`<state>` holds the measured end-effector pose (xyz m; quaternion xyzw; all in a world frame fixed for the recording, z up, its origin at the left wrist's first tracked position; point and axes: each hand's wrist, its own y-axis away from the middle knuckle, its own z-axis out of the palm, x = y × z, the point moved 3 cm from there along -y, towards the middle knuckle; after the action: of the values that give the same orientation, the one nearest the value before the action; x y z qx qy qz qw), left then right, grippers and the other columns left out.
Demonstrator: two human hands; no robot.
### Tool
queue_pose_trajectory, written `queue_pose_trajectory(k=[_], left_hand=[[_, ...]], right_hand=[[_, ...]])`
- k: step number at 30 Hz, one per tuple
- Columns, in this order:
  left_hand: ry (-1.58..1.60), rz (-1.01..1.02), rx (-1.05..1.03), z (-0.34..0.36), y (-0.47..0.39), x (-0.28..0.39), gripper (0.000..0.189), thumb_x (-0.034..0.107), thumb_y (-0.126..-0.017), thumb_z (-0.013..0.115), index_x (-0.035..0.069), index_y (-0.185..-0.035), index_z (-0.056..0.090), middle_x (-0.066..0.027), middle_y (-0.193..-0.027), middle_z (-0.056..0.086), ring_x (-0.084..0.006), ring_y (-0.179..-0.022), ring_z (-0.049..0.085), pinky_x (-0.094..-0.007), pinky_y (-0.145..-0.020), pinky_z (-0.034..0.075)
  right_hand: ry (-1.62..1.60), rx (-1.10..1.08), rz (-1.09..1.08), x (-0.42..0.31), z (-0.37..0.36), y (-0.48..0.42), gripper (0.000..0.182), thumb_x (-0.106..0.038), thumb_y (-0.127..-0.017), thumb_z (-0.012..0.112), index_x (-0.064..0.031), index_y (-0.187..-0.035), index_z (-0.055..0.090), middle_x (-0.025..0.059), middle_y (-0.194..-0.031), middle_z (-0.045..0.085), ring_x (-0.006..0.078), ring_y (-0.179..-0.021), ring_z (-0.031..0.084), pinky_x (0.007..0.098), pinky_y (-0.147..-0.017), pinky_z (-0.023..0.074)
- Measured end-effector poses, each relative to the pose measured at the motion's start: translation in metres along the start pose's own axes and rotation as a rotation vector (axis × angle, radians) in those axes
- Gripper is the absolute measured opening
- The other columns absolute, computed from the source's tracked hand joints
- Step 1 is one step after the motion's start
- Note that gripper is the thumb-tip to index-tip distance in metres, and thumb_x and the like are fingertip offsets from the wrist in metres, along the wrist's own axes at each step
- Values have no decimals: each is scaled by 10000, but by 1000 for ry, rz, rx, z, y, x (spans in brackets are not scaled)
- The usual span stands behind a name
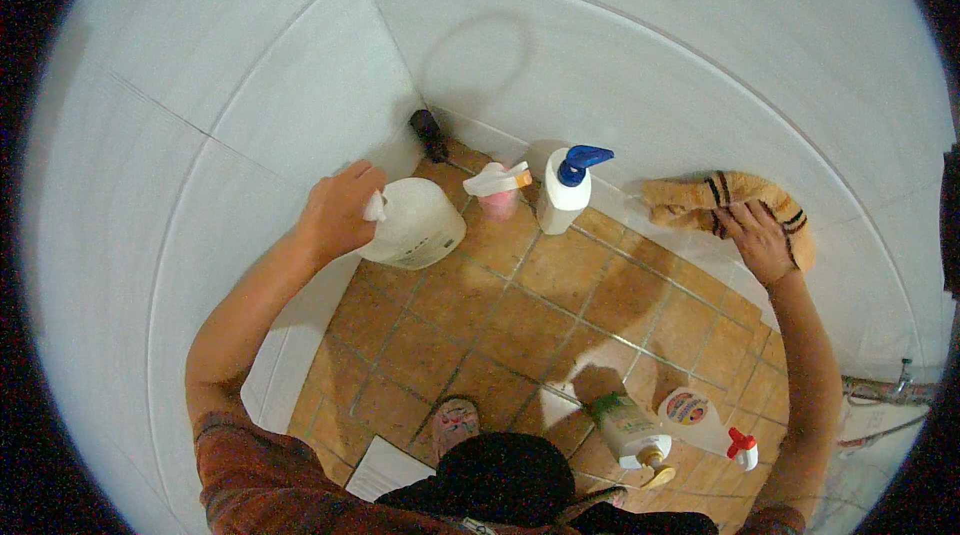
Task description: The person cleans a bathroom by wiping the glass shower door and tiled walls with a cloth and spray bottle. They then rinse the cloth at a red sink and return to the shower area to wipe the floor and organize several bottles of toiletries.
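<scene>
My left hand is closed around the white pump top of a large whitish bottle on the left, beside the wall. On the right, my right hand presses a tan striped cloth against the light wall, with its fingers spread over the fabric. Between the hands stand a pink spray bottle with a white head and a white bottle with a blue pump. A black cylindrical object is in the corner.
Near my feet are a green-labelled pump bottle and a clear spray bottle with a red and white head. A white flat panel lies on the brown tiled floor. Metal pipe fittings are at the right wall.
</scene>
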<state>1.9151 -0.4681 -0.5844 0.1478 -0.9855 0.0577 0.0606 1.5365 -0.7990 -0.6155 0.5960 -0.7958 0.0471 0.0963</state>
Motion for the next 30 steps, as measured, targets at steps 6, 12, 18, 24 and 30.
queue_pose_trajectory(k=[6, 12, 18, 24, 30], left_hand=[[23, 26, -53, 0, -9, -10, 165, 69, -711, 590, 68, -831, 477, -121, -836, 509, -346, -772, 533, -446, -615, 436], [-41, -6, -21, -21, 0, -23, 369, 152, -694, 644, 84, -1030, 510, -150, -1056, 514, -357, -1017, 486, -432, -882, 387], [34, 318, 81, -33, -10, 110, 740, 157, -559, 759, 105, -1229, 449, -152, -1309, 354, -328, -1208, 348, -459, -1012, 267], [788, 598, 30, -8, -50, 283, 833, 190, -560, 782, 93, -1283, 378, -159, -1301, 371, -330, -1200, 363, -400, -1011, 286], [1166, 221, -249, 78, -65, 316, 466, 70, -769, 581, 20, -1204, 420, -116, -1144, 523, -275, -1049, 516, -345, -873, 439]], right_hand=[[13, 159, -191, 3, -24, 22, 216, -106, -706, 545, -68, -911, 601, 69, -1078, 531, 276, -1019, 484, 384, -912, 406], [92, 403, 45, 9, -81, 69, 213, -112, -586, 606, -57, -790, 573, 94, -949, 538, 319, -926, 494, 414, -762, 426], [-409, 689, 507, 21, -108, 168, 245, 63, -713, 507, -58, -913, 581, 88, -927, 579, 206, -840, 553, 310, -717, 468], [-1271, 650, 603, -48, -136, 122, 249, 39, -789, 432, -57, -973, 569, 45, -806, 613, 98, -721, 582, 234, -574, 493], [-1505, 494, 377, -69, -136, 155, 539, -198, -758, 662, -63, -1222, 425, 91, -1239, 443, 214, -1159, 425, 373, -938, 372]])
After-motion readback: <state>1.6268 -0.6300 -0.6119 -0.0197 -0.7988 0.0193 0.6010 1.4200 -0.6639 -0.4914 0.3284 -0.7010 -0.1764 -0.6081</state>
